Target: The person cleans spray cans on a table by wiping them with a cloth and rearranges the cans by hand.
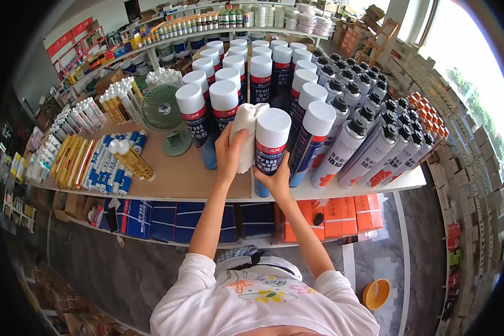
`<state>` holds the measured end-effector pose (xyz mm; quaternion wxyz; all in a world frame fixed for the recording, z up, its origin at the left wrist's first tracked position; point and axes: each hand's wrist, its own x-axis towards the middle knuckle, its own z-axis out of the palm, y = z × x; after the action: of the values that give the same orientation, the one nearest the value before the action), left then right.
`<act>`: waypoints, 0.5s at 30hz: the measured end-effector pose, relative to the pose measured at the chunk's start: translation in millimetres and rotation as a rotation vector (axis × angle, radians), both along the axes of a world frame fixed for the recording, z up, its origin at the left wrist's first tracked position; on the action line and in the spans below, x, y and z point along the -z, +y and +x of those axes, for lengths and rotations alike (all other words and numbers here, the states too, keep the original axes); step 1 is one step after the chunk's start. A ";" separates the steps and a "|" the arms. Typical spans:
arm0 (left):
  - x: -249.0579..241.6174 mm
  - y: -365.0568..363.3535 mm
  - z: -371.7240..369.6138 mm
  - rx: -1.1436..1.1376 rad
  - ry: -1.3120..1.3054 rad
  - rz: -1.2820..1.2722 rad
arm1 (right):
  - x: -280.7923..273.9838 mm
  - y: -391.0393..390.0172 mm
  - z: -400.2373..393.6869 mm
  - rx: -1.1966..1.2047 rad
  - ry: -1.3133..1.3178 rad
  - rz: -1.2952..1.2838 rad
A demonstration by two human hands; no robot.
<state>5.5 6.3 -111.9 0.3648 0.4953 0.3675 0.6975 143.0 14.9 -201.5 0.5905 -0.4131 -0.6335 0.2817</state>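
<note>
My left hand [230, 151] grips a folded white cloth [247, 137] against the side of a white-capped spray can [273, 134]. Low on that can's dark blue and red body, my right hand [274, 178] has its fingers wrapped round it. The can stands upright near the front edge of the table [207, 187]. Just right of it is a similar can [315, 134], and more white-capped cans [224, 101] stand in rows behind and to the left.
Silver cans with black tops [347, 145] crowd the table's right side. A small green fan [168, 117] stands to the left, beyond gold and blue-white tubes [98, 162]. Blue boxes [168, 219] and orange boxes [336, 215] fill the shelf below. On the floor sits a yellow bucket [376, 294].
</note>
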 end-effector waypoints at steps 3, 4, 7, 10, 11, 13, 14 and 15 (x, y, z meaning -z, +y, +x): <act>-34.1 11.9 3.3 0.031 0.038 0.073 | 2.6 -3.4 -0.2 -0.006 0.012 -0.039; -36.7 17.3 1.6 0.039 0.031 0.074 | 5.4 -3.9 -1.6 0.003 0.005 -0.038; -38.9 39.6 5.2 0.182 0.077 0.074 | 0.0 -2.5 -2.2 0.054 0.041 -0.034; -14.2 28.0 14.7 0.123 0.049 0.032 | 0.1 -6.8 1.7 0.067 0.029 -0.042; 4.9 28.4 16.8 0.105 0.045 0.025 | 0.7 -7.1 3.0 0.079 0.046 -0.032; 23.3 16.1 13.8 0.102 0.041 -0.008 | -2.7 -13.6 0.0 0.096 0.057 -0.048; 29.5 15.5 12.6 0.109 0.040 -0.016 | -0.6 -12.3 -1.1 0.096 0.050 -0.047; 26.1 6.7 10.6 0.034 0.046 0.032 | 1.3 -15.4 -4.4 0.101 0.054 -0.065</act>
<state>16.1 13.0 -138.0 0.3602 0.5231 0.3562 0.6854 138.6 -0.5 -202.8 0.6071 -0.4556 -0.5863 0.2830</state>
